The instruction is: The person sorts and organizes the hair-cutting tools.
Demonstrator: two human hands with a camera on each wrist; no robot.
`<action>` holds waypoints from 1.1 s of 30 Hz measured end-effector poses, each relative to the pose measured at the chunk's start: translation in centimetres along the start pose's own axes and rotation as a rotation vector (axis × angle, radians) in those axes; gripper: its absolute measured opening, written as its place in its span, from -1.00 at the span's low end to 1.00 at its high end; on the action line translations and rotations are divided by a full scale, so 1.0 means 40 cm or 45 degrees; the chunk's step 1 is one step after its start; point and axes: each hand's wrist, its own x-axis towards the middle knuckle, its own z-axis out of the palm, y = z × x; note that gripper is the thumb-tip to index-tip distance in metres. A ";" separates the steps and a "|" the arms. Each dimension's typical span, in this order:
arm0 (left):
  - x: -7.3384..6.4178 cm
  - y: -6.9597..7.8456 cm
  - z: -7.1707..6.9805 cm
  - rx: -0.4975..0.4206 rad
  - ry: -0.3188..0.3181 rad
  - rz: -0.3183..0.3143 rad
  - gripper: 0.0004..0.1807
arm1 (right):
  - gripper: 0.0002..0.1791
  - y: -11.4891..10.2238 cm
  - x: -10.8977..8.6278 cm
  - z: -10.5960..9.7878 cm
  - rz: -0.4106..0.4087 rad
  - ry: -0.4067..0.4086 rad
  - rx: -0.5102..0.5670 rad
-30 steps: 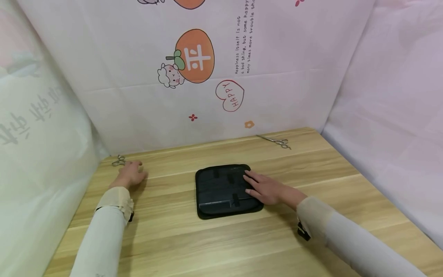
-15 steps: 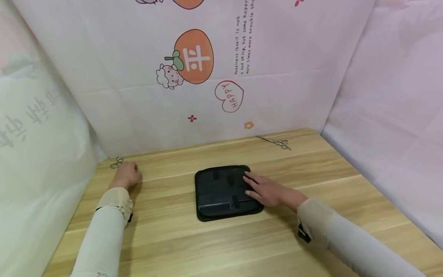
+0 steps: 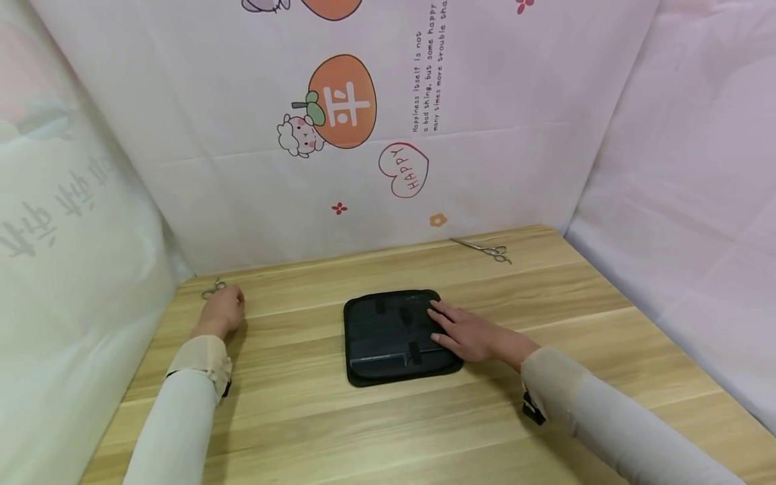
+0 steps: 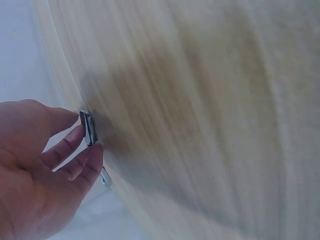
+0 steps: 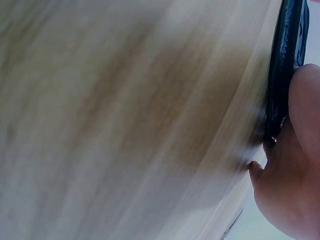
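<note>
At the table's far left corner lies a pair of metal scissors (image 3: 213, 289), partly covered by my left hand (image 3: 221, 310). In the left wrist view, thumb and fingertips pinch the metal blade part of the scissors (image 4: 88, 128), and a curved handle bit shows below the fingers. Mid-table is a flat black zippered case (image 3: 388, 330) with rounded corners and a glossy top with dark tabs. My right hand (image 3: 469, 333) rests on its right side with fingers spread. The right wrist view shows the case's zippered edge (image 5: 284, 65) beside the hand (image 5: 295, 165).
Another pair of scissors (image 3: 488, 250) lies near the back right edge of the wooden table (image 3: 315, 431). A white printed cloth (image 3: 254, 202) hangs behind the table, and pale cloth walls flank both sides.
My left hand's fingers have curled in and pinched the left scissors, which have shifted slightly toward me. The right hand and the case have stayed in place.
</note>
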 end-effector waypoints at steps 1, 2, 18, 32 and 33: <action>-0.002 0.000 0.001 0.001 0.001 0.005 -0.75 | -0.25 0.000 0.000 -0.001 0.000 0.001 0.004; -0.003 0.001 0.001 0.001 0.002 0.009 -0.75 | -0.25 0.000 -0.001 -0.001 0.000 0.000 0.006; -0.030 -0.006 0.009 0.035 0.051 0.078 -0.82 | -0.25 0.004 -0.006 -0.001 0.001 -0.009 0.031; -0.038 -0.001 -0.027 0.036 -0.073 0.062 -0.74 | -0.25 0.007 -0.009 0.000 0.004 -0.001 0.028; -0.040 0.000 -0.031 0.033 -0.094 0.053 -0.75 | -0.25 0.007 -0.009 0.000 0.003 -0.003 0.029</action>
